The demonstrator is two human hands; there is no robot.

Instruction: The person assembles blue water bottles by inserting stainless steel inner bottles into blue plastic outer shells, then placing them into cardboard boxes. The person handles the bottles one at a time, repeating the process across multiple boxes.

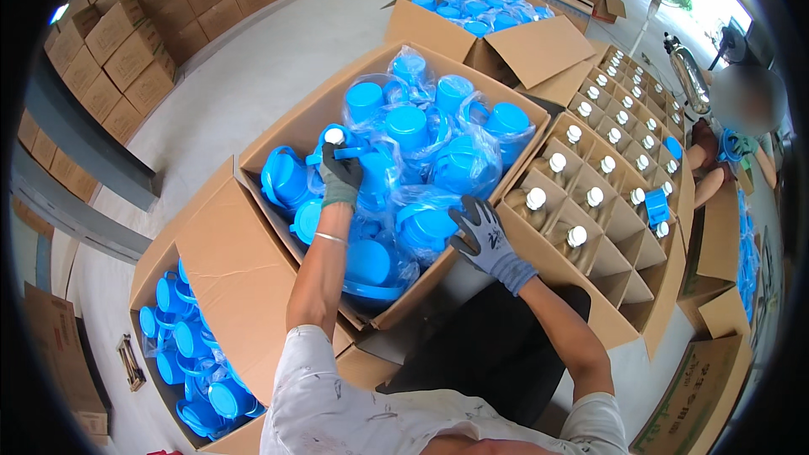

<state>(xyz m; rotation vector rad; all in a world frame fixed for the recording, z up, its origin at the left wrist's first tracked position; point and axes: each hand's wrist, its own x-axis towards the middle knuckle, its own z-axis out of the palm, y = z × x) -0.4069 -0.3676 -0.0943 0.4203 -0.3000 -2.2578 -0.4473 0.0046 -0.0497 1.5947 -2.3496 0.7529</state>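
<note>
My left hand [341,179], in a dark glove, is closed on a blue handled plastic container [347,152] at the left side of the open carton. A white bottle cap [334,136] shows in the middle of that container; the bottle below it is hidden. Blue lidded plastic containers [405,127], many wrapped in clear film, fill the carton [396,313] around it. My right hand [489,240], in a grey and black glove, lies over the carton's near right edge. Its fingers are spread beside a film-wrapped blue container [426,226].
Right of the carton, a divided box [611,320] holds white-capped bottles [576,237]; a blue container [656,206] sits among them. More cartons of blue containers stand at lower left [187,339] and behind [482,7]. Another person's gloved hand [745,145] is at far right.
</note>
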